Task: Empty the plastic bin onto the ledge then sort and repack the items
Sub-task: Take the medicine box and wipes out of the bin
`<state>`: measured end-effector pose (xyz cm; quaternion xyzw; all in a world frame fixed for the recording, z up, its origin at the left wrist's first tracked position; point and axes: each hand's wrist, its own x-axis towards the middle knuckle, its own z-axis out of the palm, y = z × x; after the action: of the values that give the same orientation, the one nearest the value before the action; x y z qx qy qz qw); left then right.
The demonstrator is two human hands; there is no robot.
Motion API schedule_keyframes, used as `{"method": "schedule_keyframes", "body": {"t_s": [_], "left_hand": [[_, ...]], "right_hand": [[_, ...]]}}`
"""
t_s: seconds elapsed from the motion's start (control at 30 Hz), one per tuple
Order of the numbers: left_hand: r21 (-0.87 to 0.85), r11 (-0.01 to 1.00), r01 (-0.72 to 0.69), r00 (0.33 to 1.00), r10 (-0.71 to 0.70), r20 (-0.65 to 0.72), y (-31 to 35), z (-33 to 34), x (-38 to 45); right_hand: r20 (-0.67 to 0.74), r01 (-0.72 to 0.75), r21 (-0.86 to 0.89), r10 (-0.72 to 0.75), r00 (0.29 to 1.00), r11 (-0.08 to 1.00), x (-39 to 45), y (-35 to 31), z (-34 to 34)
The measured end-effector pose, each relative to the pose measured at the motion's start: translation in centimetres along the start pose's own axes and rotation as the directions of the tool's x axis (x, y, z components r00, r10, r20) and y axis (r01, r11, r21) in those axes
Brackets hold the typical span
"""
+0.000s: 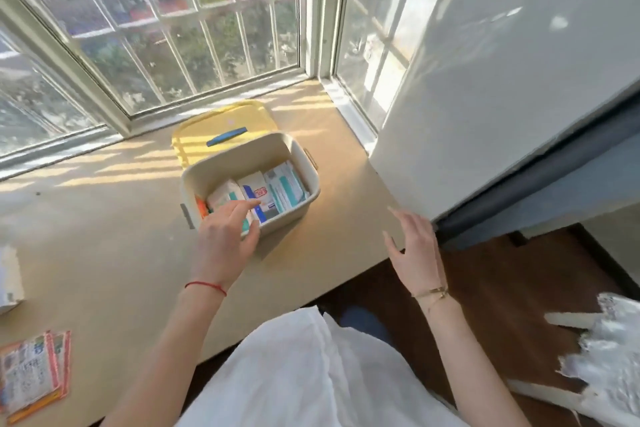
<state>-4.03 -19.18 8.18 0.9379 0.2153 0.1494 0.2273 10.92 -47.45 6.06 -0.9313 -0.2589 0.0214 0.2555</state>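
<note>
The cream plastic bin (249,180) sits mid-ledge (104,236), still full of medicine boxes (263,191). Left hand (227,236) reaches in, fingers loose, gripping nothing; right hand (417,246) hovers open. Tipping 1-handed could scatter boxes off the near edge.

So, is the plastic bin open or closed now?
Open: the plastic bin shows boxes inside; its yellow lid lies behind it.

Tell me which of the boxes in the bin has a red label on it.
The middle white box, with a blue stripe; the packs either side are white and teal, without red.
</note>
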Motion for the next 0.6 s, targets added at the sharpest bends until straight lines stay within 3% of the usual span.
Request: {"method": "schedule_keyframes", "body": {"t_s": [0.17, 0.37, 0.6], "left_hand": [[-0.002, 0.977, 0.214, 0.975, -0.214, -0.057, -1.3, 0.8, 2.6], [-0.040, 0.848, 0.529, 0.839, -0.529, -0.128, -2.8, 2.0, 4.2], [-0.053, 0.747, 0.663, 0.733, -0.662, -0.158, -6.4, 4.6, 5.2]], "right_hand": [[0.091, 0.156, 0.047, -0.159, 0.983, 0.987, 7.7, -0.6, 1.4], [0.263, 0.301, 0.109, -0.319, 0.911, 0.948, 15.2, -2.2, 4.7], [0.423, 0.336, 0.238, -0.408, 0.809, 0.911, 20.9, -5.2, 12.9]]}}
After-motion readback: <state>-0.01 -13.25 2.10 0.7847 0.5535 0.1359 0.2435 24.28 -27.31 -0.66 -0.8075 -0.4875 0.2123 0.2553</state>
